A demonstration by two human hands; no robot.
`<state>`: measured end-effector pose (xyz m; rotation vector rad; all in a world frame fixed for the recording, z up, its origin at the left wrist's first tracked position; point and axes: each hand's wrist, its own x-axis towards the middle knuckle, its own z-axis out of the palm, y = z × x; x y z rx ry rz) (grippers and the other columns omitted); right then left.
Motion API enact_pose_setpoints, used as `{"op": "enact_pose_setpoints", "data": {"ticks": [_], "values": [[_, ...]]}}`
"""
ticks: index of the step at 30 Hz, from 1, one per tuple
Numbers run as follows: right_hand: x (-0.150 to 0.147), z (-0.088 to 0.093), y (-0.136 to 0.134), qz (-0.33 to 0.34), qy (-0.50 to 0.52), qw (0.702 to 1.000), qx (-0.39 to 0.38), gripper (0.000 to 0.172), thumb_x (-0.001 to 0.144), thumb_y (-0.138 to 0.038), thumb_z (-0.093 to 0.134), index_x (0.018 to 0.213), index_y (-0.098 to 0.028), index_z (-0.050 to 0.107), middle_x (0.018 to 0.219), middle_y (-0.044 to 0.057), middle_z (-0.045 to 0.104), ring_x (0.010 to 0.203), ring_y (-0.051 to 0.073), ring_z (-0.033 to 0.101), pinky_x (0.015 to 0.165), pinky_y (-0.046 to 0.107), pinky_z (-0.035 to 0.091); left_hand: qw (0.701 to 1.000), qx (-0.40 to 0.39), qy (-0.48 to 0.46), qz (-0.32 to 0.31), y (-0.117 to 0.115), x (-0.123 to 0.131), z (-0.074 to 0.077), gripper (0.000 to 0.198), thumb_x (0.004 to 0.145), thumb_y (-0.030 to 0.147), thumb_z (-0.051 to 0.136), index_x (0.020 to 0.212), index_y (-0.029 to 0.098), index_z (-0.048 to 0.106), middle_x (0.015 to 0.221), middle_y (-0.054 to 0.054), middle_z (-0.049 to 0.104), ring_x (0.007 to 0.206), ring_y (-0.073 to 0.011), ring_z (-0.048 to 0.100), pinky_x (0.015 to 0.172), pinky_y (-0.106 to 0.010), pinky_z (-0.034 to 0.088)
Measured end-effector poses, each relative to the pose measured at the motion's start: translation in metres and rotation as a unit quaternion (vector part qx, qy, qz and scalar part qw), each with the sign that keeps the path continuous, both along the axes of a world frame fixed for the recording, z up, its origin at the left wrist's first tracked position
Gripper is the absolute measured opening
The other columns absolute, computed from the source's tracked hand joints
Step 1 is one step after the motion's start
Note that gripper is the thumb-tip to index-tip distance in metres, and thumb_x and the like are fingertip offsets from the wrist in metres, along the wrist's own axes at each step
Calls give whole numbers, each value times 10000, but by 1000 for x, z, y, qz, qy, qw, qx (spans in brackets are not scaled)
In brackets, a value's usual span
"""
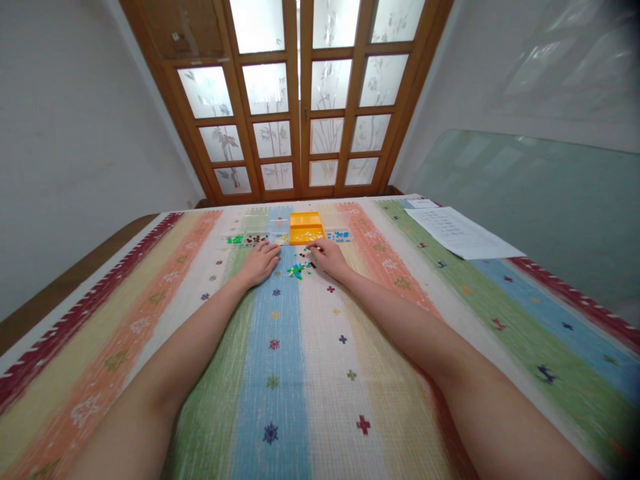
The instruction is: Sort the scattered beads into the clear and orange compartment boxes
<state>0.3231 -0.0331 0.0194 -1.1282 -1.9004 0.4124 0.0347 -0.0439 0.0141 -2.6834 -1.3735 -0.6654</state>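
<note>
1. Two bare hands reach forward over the tabletop, the left hand (261, 261) and the right hand (326, 257), with a loose heap of small green and blue pieces (297, 271) lying between them.
2. From where I stand, that heap sits a little closer to the person's body than the fingertips, so it lies inward and slightly back from both hands. The right hand looks the nearer, with dark bits (313, 265) just beside it.
3. The heap has no clear long axis; if anything, it spreads sideways, across the gap. It is too small from here to say whether any pieces are joined.
4. The right hand's fingers are bent together, thumb towards index, just in front of an open yellow box (307, 227); I cannot tell whether they pinch anything.
5. The left hand lies palm down, fingers pointing inward, near some pale bits (281, 240); whether it grips something is hidden from me.
6. Green bits (235, 239) and brown bits (257, 239) lie beyond the left hand, blue bits (341, 235) beyond the right.
</note>
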Motion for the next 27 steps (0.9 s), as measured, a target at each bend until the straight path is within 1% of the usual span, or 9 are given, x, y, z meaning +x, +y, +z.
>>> {"op": "enact_pose_setpoints", "data": {"ticks": [2,5,10,14,19,27], "values": [[0,1,0,2,-2,1000,-1,218,924,-118,594,927,-212,791,978,58,777,930,217,674,897,347,484,1000,-9,6,0,1,0,-3,465,1075,399,428,1434,213,656,1488,-83,627,1437,-314,431,1270,-542,330],[0,1,0,6,-4,1000,-1,212,926,-114,600,926,-209,790,976,57,778,935,217,677,893,341,480,1000,-8,5,-2,3,-1,-5,467,1077,409,435,1436,206,653,1486,-95,622,1422,-305,446,1269,-526,325],[-1,0,0,5,-1,1000,2,210,931,-113,600,924,-204,789,969,59,777,929,217,680,881,338,477,1000,1,1,-15,0,0,2,448,1083,394,417,1403,214,674,1418,-97,656,1321,-288,501,1226,-506,370],[0,0,0,7,-5,1000,4,211,932,-116,598,930,-207,788,971,56,778,926,214,677,878,337,475,1000,6,-4,-10,-4,2,6,422,1079,385,423,1340,229,716,1342,-92,691,1256,-286,525,1181,-509,410],[0,-1,0,5,0,1000,-3,218,936,-125,593,930,-213,792,976,56,779,923,214,676,871,337,480,1000,2,0,-8,-2,1,3,384,1063,373,460,1255,244,766,1355,-81,690,1275,-288,527,1185,-516,406],[0,-1,0,6,-6,1000,-2,213,940,-132,590,943,-201,792,983,64,780,916,212,674,875,336,479,1000,4,5,11,0,-1,0,399,1056,338,451,1275,212,760,1334,-98,710,1270,-295,538,1174,-520,419]]}}
